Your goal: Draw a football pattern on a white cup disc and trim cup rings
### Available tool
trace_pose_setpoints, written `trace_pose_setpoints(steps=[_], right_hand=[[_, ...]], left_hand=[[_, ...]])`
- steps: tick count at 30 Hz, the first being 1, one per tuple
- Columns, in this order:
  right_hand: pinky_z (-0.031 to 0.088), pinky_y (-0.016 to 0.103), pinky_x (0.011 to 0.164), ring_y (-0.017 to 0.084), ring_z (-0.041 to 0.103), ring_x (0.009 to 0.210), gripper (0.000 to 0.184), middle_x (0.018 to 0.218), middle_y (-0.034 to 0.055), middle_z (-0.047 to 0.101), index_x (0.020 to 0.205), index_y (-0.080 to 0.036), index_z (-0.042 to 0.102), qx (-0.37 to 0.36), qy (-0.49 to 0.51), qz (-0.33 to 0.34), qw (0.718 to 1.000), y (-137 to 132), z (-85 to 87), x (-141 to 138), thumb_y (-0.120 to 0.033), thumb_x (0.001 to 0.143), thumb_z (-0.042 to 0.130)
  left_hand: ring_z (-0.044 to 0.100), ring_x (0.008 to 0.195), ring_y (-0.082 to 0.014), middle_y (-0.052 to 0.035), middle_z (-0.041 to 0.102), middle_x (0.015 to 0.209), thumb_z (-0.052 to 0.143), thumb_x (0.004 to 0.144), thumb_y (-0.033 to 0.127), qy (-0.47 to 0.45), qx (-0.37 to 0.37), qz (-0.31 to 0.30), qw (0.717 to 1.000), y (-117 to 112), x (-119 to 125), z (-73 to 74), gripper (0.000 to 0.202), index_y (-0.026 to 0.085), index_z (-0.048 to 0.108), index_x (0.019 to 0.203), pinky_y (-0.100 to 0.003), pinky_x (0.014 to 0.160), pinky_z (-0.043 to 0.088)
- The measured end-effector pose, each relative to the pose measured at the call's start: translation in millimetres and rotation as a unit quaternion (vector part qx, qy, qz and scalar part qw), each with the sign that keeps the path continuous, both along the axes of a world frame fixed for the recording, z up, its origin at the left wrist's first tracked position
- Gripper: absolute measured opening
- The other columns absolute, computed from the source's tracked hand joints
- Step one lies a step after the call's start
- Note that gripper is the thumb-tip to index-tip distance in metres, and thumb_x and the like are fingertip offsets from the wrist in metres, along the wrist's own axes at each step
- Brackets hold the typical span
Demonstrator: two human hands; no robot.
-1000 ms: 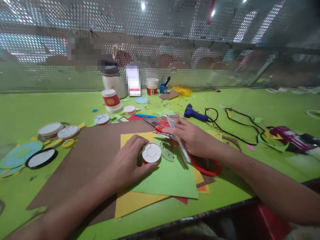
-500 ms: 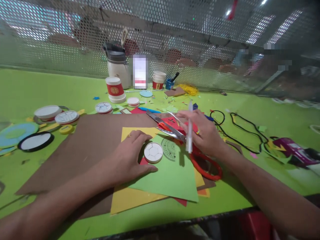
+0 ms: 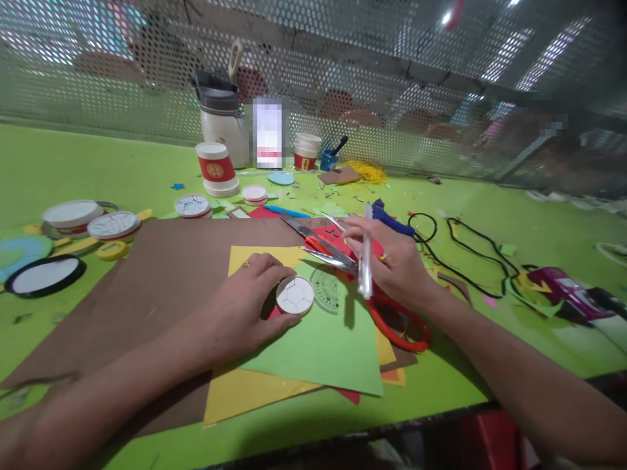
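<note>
My left hand [image 3: 245, 294] curves round a small white disc [image 3: 294, 296] drawn with football-like lines, its fingers and thumb at the disc's edge. The disc sits over a green paper sheet [image 3: 313, 359], next to a clear protractor [image 3: 325, 289]. Over the right side of the sheet, my right hand [image 3: 392, 251] grips a clear narrow plastic strip [image 3: 365, 261], held upright. A thin pale pointed piece shows by its fingertips, too unclear to name. Beneath that hand lie scissors [image 3: 401, 323] with red handles, blades spread, beside an orange-handled cutter [image 3: 317, 245].
Yellow paper [image 3: 255, 391] and brown card [image 3: 181, 281] lie underneath. Several white lids [image 3: 115, 225] stand at the left. Behind are a paper cup [image 3: 215, 166], a jug [image 3: 223, 124], and a phone [image 3: 269, 134]. A purple glue gun [image 3: 563, 294] and black cord [image 3: 482, 281] lie at the right.
My left thumb has closed in against the white disc. My right hand still holds the clear strip. The whole view has shifted slightly, so things sit further left and higher.
</note>
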State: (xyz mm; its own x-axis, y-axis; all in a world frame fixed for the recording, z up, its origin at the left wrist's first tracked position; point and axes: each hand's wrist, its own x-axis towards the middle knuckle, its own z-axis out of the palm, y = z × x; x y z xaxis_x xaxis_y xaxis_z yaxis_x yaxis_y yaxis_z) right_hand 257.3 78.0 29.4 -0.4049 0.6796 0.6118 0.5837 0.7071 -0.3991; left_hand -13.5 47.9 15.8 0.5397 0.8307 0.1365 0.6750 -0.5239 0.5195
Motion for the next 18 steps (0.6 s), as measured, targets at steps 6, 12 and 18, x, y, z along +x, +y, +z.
trace_pose_setpoints(steps=[6,12,18], right_hand=[[0.059,0.034,0.089,0.02,0.076,0.099,0.031,0.125,0.0081,0.077,0.132,-0.023,0.065,-0.062,0.067,0.011,0.996,-4.2,1.1,-1.3,-0.018,0.104,0.052],[0.057,0.04,0.091,0.025,0.069,0.105,0.027,0.11,0.0095,0.078,0.121,-0.021,0.068,0.028,0.001,0.055,0.998,-5.0,5.0,-1.9,-0.01,0.097,0.06],[0.057,0.04,0.086,0.023,0.067,0.096,0.023,0.101,0.0077,0.076,0.121,-0.022,0.068,-0.048,-0.018,0.154,0.987,-15.8,8.7,-10.1,-0.018,0.101,0.06]], left_hand=[[0.059,0.102,-0.0323,-0.0114,0.062,0.11,0.068,0.083,0.045,0.011,-0.002,0.024,1.0,-1.2,2.0,0.7,0.035,0.019,0.06,0.106,-0.045,0.084,0.051],[0.059,0.1,-0.0327,-0.0115,0.06,0.11,0.077,0.077,0.049,0.012,-0.018,0.048,0.999,0.6,1.7,-2.4,0.046,0.019,0.058,0.107,-0.047,0.083,0.051],[0.06,0.107,-0.0354,-0.0134,0.062,0.117,0.077,0.075,0.055,0.013,-0.001,0.035,0.999,-2.8,2.7,2.5,0.061,0.018,0.06,0.12,-0.049,0.09,0.052]])
